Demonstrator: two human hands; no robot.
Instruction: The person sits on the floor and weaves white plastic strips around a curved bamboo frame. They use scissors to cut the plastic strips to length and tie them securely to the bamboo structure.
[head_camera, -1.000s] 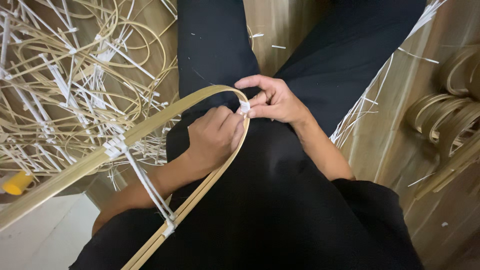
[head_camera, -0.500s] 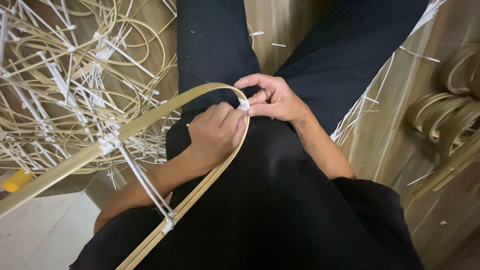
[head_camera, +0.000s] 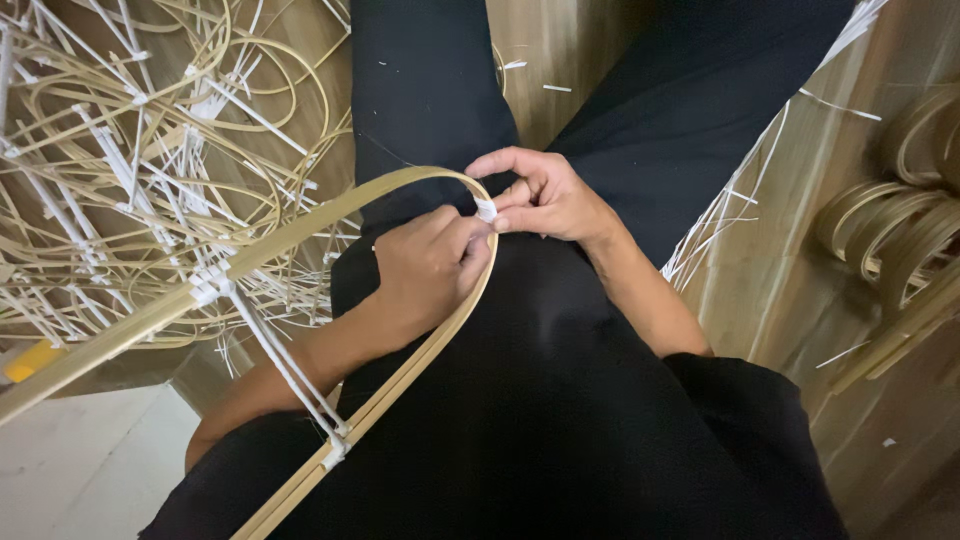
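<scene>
A long pale bamboo strip (head_camera: 300, 225) bent into a narrow loop lies across my lap, over black trousers. At the tip of the bend sits a small white tie (head_camera: 486, 210). My right hand (head_camera: 545, 195) pinches that tie between thumb and fingers. My left hand (head_camera: 430, 265) lies inside the loop and grips the strip just below the bend. Two more white ties (head_camera: 335, 440) bind the strip further down, with long white tails running between them.
On the wooden floor at the left lies a tangled heap of bent bamboo strips with white ties (head_camera: 130, 170). Curved bamboo hoops (head_camera: 900, 230) are stacked at the right. A yellow object (head_camera: 30, 362) shows at the left edge. White tie offcuts lie about.
The view has shifted slightly. Both hands stay at the bend of the strip, with only small finger movement at the white tie.
</scene>
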